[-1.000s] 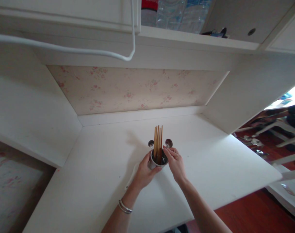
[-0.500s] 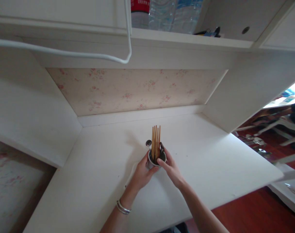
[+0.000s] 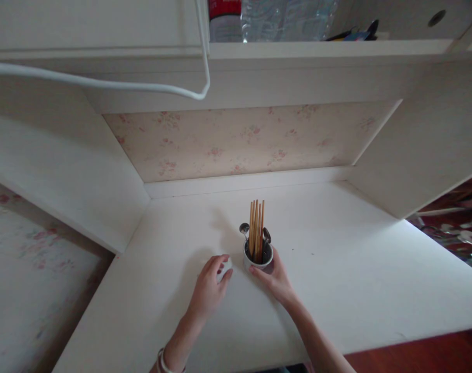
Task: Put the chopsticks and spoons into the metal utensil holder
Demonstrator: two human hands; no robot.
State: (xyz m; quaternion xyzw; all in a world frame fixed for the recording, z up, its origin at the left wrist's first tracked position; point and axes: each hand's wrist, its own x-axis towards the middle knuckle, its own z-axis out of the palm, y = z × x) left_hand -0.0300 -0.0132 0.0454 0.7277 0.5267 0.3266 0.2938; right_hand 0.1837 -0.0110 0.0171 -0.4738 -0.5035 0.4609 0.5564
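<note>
A small round cup (image 3: 258, 265) with a pale rim stands on the white tabletop. Several wooden chopsticks (image 3: 256, 230) rise upright from it, with a metal spoon (image 3: 244, 228) leaning out on the left and another spoon (image 3: 267, 234) on the right. My right hand (image 3: 275, 277) grips the cup from the right and front, thumb across its near side. Left of the cup and apart from it, my left hand (image 3: 212, 280) curls its fingers and thumb around a small white object (image 3: 225, 268), mostly covered, whose kind I cannot make out.
White side panels and a low back ledge (image 3: 244, 182) enclose the tabletop (image 3: 337, 290). Overhead, a shelf (image 3: 317, 50) holds clear plastic bottles (image 3: 286, 20), and a white cable (image 3: 104, 84) hangs low at the left. Red flooring (image 3: 422, 352) shows at right.
My left hand has let go of the cup and moved left, onto the small white object. My right hand stays on the cup. The view has shifted slightly.
</note>
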